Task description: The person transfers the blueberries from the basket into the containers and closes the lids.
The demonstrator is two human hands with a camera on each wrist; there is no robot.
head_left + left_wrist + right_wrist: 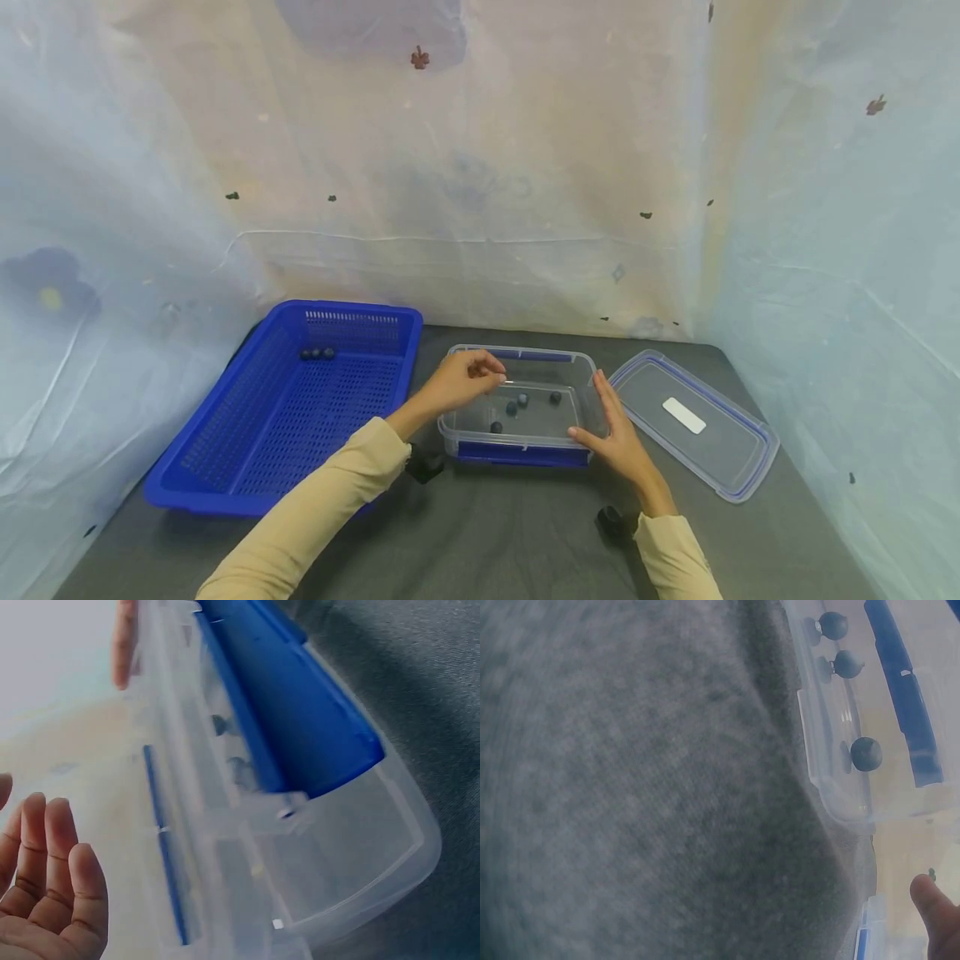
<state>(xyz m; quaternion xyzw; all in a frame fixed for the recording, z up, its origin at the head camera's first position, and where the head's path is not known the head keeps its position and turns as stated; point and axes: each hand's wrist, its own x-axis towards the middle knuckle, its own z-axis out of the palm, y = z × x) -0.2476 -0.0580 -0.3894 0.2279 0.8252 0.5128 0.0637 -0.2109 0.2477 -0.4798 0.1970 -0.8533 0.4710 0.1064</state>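
Note:
A clear plastic box (536, 442) with blue latch flaps stands lidless in the middle of the table. Several blueberries (522, 400) lie spread on its floor; in the right wrist view some of these dark blueberries (866, 754) show through the box wall. Above the left part of the box hovers my left hand (467, 379), fingers loosely bent. The left wrist view shows those fingers (60, 862) with nothing between them. My right hand (618, 433) rests against the box's right side, fingers straight along the edge and thumb by the front rim.
On the left stands a blue perforated basket (217, 498), with 3 blueberries (317, 354) near its far end. The box's clear lid (720, 454), bearing a white label, lies flat to the right. Patterned sheeting (480, 167) rises behind the table and along both sides.

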